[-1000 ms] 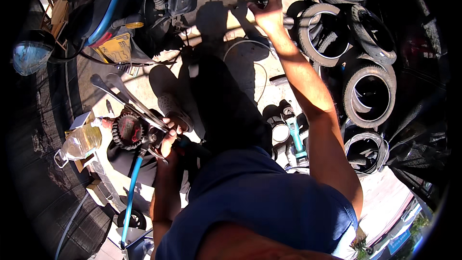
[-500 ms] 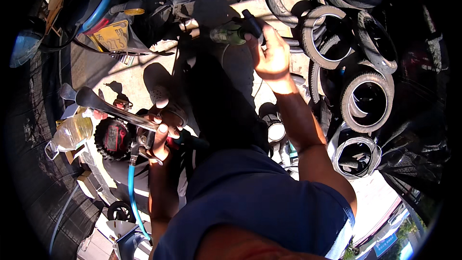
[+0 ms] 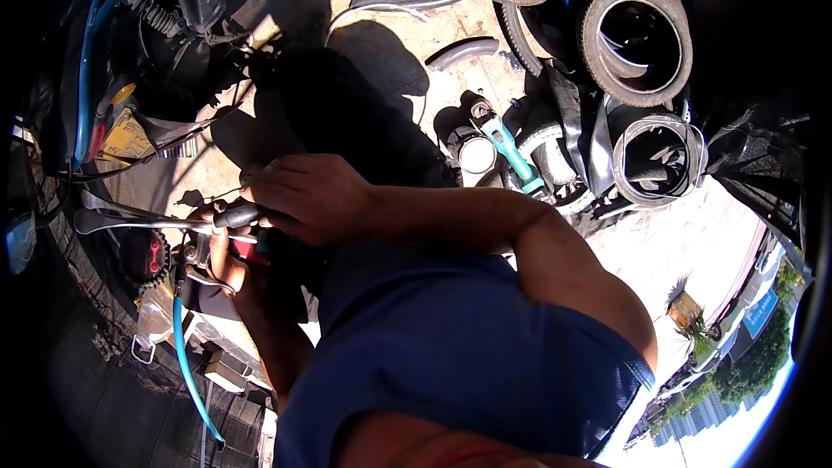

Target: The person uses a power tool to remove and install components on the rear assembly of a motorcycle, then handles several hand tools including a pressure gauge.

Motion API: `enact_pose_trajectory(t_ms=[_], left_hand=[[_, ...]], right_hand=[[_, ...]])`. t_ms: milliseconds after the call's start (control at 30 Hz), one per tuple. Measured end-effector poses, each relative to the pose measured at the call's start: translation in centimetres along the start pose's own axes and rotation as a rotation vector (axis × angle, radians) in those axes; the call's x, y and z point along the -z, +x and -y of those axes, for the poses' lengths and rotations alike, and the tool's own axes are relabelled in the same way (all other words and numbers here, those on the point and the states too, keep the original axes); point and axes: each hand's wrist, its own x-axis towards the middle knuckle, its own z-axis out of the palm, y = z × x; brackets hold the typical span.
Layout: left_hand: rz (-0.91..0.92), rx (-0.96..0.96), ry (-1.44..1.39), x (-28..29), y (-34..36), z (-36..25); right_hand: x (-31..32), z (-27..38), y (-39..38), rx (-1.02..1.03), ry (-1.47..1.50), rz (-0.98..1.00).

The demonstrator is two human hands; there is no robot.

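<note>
My left hand (image 3: 227, 264) is closed around a tyre inflator with a round, black-ribbed gauge (image 3: 146, 257). From the inflator a blue air hose (image 3: 186, 364) hangs down. The same hand holds long, shiny metal tyre levers (image 3: 130, 218), whose flat ends point left. My right hand (image 3: 316, 198) lies close beside it, fingers curled about a short black cylindrical handle (image 3: 238, 215). That handle rests against the left fingers. Whatever continues from the handle is hidden by the right hand.
Worn tyres (image 3: 637, 43) stand and lie at the upper right. A teal power tool (image 3: 511, 152) and a can (image 3: 477, 154) are on the ground nearer me. A two-wheeler with a blue frame (image 3: 91, 61) and yellow plate (image 3: 127, 136) occupies the upper left.
My right hand has come down and left from near the tyres to my left hand, bringing the black handle. The view has shifted, and the left hand keeps its hold on inflator and levers.
</note>
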Motion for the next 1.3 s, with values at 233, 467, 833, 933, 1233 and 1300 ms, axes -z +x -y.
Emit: enact_pose_trajectory(t_ms=[233, 467, 833, 933, 1233, 1300], left_hand=[[0.952, 0.15, 0.015, 1.8, 2.8, -3.9], [0.884, -0.067, 0.091, 7.6, 6.4, -4.9], [0.597, -0.177, -0.112, 8.6, 5.6, -7.1], [0.435, -0.274, -0.148, 9.6, 5.0, -8.4], [0.016, -0.681, -0.163, 15.2, -0.1, -13.8], [-0.169, -0.741, -0.185, 16.6, -1.3, -13.7]], right_hand=[[10.1, -8.5, -10.2, -0.638, -0.266, -0.199], [13.3, -15.2, -40.4, -1.55, -0.961, 0.592], [23.7, -10.8, -28.0, -1.502, -0.65, 0.346], [25.7, -8.9, -21.6, -1.151, -0.402, 0.376], [5.0, -8.9, 6.6, -0.671, 0.173, 0.961], [-3.2, -9.6, 9.5, -0.564, 0.268, 1.043]])
